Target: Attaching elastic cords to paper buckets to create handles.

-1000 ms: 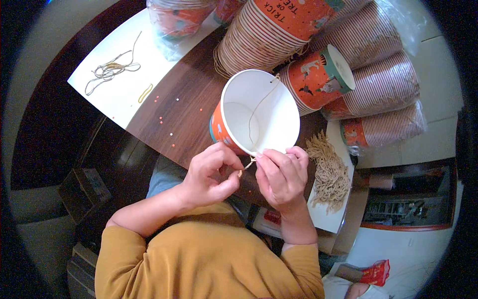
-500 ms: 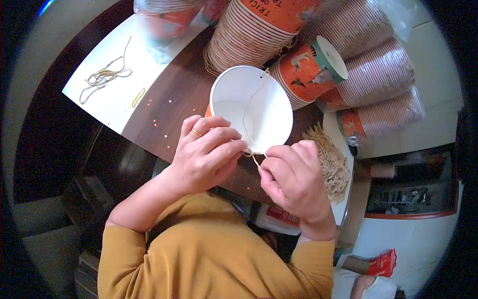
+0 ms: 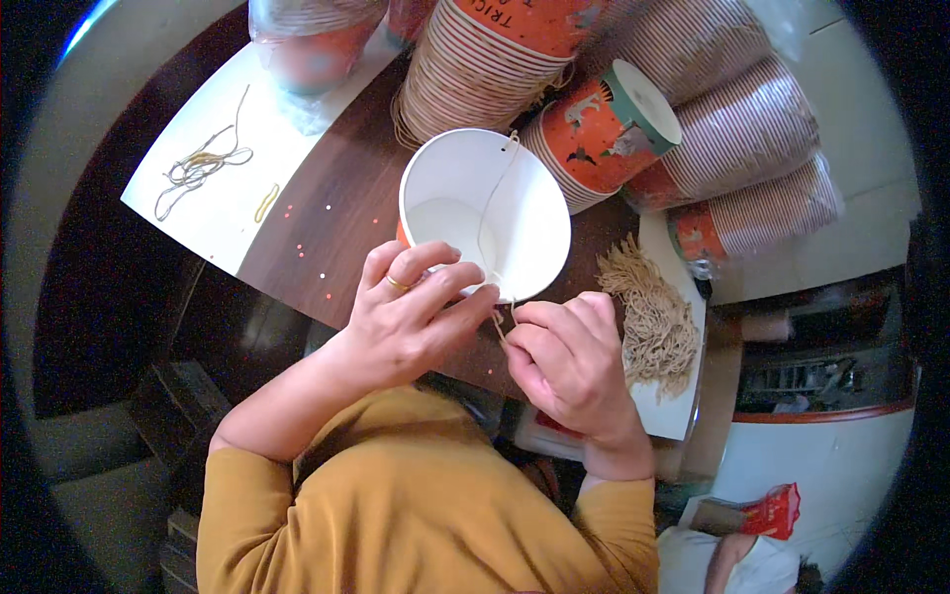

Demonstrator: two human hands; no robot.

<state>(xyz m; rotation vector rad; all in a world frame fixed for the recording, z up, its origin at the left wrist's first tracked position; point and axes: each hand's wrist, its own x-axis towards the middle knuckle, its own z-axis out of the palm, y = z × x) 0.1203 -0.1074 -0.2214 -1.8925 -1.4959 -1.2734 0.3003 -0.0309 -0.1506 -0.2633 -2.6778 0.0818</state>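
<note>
A white-lined paper bucket [image 3: 539, 213] is at the middle of the tabletop [image 3: 356, 203], by its near edge, with its open mouth facing up toward the person. A thin string [image 3: 485, 213] runs from a hole at the bucket's far rim, across the inside, to the near rim, where both hands work.

The left hand [image 3: 411, 312] comes in from the lower left, elbow bent, back of the hand upward. Its fingers curl over toward the near rim, and a ring [image 3: 397, 284] sits on one of them. Its thumb is hidden, so I cannot tell whether this grip is pinching the string or the rim. The right hand [image 3: 569, 351], just beside it, rises more steeply on a bent arm; its fingers are folded in, and its grip pinches the string between thumb and forefinger, below the near rim.

To the right, a bundle of cut strings [image 3: 648, 317] lies along the tabletop's right edge. Toward the left corner lie a loose tangle of cord [image 3: 203, 168] and a yellow loop [image 3: 266, 203], with small paper dots [image 3: 301, 247] scattered nearer the middle. Along the far edge, a tall stack of buckets [image 3: 485, 74] leans beside another orange bucket [image 3: 604, 134] on its side and some plastic-wrapped stacks [image 3: 737, 134].
</note>
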